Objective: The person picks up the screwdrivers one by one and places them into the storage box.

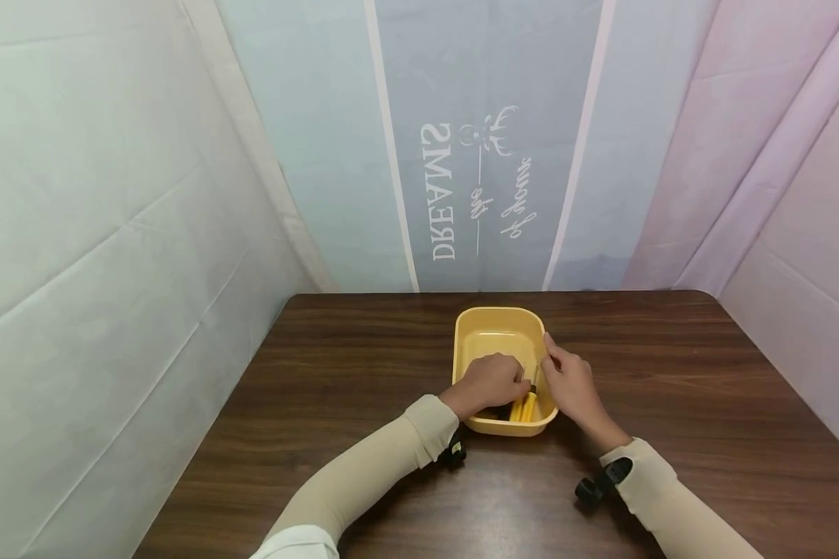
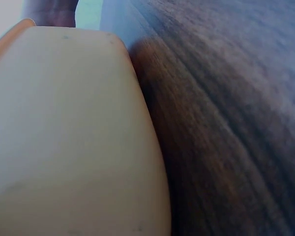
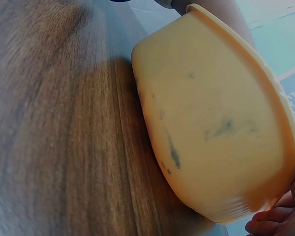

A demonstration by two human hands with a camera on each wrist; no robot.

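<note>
A yellow plastic tub (image 1: pixel 496 312) stands on the dark wooden table (image 1: pixel 671 388), a little right of centre. My left hand (image 1: pixel 491 382) reaches down into the tub's near half with its fingers curled over something dark. Whether it holds that thing is hidden. Yellow-and-black tool handles (image 1: pixel 524 405) lie in the near right corner beside it. My right hand (image 1: pixel 568 379) grips the tub's right rim, and its fingertips (image 3: pixel 270 221) curl under the rim. The wrist views show only the tub's outer wall (image 2: pixel 64 137) (image 3: pixel 211 113) on the table.
Pale fabric backdrops close off the table at the back and on both sides, the rear one printed with lettering (image 1: pixel 442 194). Bare wood (image 1: pixel 335 365) lies to the left, right and front of the tub. Black wrist cameras (image 1: pixel 601 481) sit just above the tabletop.
</note>
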